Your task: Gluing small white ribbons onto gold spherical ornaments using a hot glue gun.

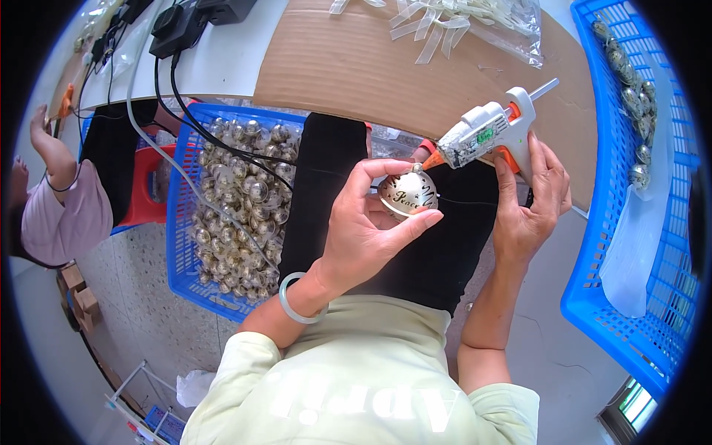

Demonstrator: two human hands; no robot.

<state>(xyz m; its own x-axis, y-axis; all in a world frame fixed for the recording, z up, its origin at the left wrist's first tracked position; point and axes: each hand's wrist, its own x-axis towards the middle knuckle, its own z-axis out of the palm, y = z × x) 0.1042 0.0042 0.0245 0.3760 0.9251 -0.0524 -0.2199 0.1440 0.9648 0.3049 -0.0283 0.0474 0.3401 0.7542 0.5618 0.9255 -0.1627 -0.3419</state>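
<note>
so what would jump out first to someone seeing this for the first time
At centre, the left hand pinches a shiny gold disc ornament while the right hand holds a white and orange glue gun, its nozzle at the ornament's top. To the left, under the table edge, a blue basket is heaped with similar gold ornaments; another blue basket sits at right.

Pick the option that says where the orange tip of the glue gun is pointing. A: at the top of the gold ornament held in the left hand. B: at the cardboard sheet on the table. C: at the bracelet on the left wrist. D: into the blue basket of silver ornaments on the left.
A: the right hand holds the glue gun with its orange tip at the top of the gold ornament, pinched in the left hand.
</note>
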